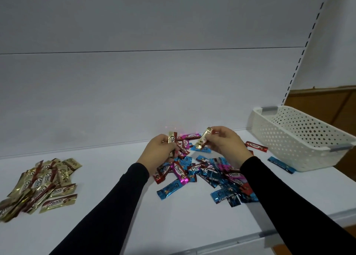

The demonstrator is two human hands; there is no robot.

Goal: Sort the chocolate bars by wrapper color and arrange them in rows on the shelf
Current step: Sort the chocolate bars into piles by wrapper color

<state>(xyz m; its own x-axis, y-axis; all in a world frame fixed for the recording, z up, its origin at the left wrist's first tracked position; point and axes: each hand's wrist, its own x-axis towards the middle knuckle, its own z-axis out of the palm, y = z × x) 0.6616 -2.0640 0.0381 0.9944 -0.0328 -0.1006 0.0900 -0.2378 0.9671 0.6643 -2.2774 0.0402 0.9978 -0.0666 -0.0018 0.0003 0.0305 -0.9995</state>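
I see my left hand (160,148) with fingers curled round a gold bar (172,142), perhaps with others under it. My right hand (224,142) pinches a second gold bar (202,139) above the mixed pile (208,174) of blue, pink and red bars on the shelf (119,177). The gold heap (41,186) lies well apart to the left; a white basket (300,137) stands on the right.

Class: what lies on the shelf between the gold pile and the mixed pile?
Head view: bare white shelf, crossed only by the left sleeve, separates gold pile from mixed pile.
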